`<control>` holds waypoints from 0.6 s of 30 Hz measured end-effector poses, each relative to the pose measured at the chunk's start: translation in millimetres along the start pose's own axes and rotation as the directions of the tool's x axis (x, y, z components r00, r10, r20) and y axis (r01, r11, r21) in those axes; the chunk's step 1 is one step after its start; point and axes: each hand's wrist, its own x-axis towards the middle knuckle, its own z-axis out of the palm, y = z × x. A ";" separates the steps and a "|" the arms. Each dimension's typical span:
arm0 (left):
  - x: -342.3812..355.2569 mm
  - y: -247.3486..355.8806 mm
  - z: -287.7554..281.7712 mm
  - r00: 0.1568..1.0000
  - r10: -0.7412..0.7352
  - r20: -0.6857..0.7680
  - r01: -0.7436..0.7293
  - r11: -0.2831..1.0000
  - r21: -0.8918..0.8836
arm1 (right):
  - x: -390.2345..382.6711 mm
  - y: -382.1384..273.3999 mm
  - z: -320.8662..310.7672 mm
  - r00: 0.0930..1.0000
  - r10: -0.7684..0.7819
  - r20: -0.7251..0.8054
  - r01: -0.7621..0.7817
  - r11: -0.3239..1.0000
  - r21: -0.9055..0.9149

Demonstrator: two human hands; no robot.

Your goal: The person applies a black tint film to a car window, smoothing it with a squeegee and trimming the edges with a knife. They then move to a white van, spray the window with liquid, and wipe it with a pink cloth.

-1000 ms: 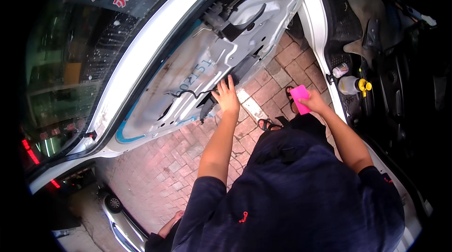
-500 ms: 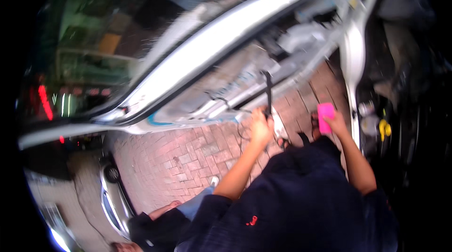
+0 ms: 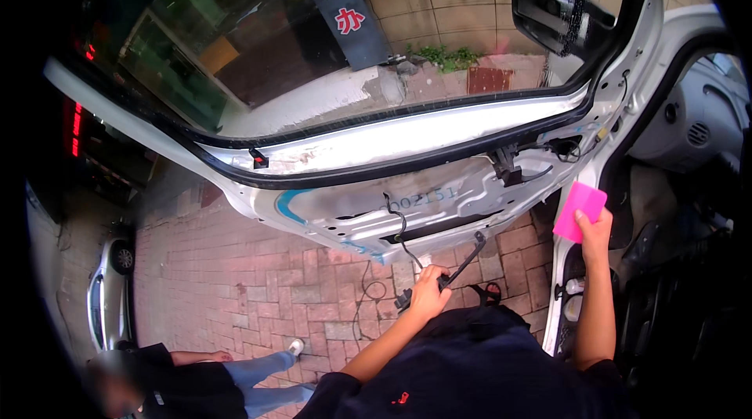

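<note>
In my right hand (image 3: 597, 232) is a flat pink rectangular piece (image 3: 580, 211) with rounded corners, gripped by its lower edge with my thumb on its face. It is held up in front of the white door-frame edge. My left hand (image 3: 429, 294) is closed round a black part with a long thin bar (image 3: 468, 257) pointing up and right, and a blocky black end sticks out on the left. Before me stands an open white vehicle door (image 3: 368, 204), its inner metal bare and its openings exposed. A black cable (image 3: 400, 227) hangs from it towards my left hand.
The window glass (image 3: 258, 51) fills the door's upper part, with a side mirror (image 3: 551, 0) beyond. The dark vehicle interior lies right. Another person (image 3: 196, 376) is at the lower left on brick paving (image 3: 258, 278), and a silver car (image 3: 108, 294) stands far left.
My view has turned, so the door looks more level and both hands sit lower in it. The pink piece, still in my right hand, has come up in front of the door frame.
</note>
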 end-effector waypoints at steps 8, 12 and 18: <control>-2.5 -2.0 -8.8 0.999 0.041 0.020 -0.041 0.999 -0.031 | 124.9 -132.9 50.2 0.820 -0.536 0.203 0.573 0.765 -0.295; -10.0 -8.8 -19.6 0.997 0.050 0.055 -0.049 0.999 -0.014 | 185.7 -166.6 84.0 0.819 -0.543 0.188 0.570 0.806 -0.159; -16.7 -21.7 -27.1 0.995 0.037 0.092 -0.034 0.999 -0.031 | 231.1 -173.2 112.2 0.693 -0.704 0.155 0.711 0.631 -0.311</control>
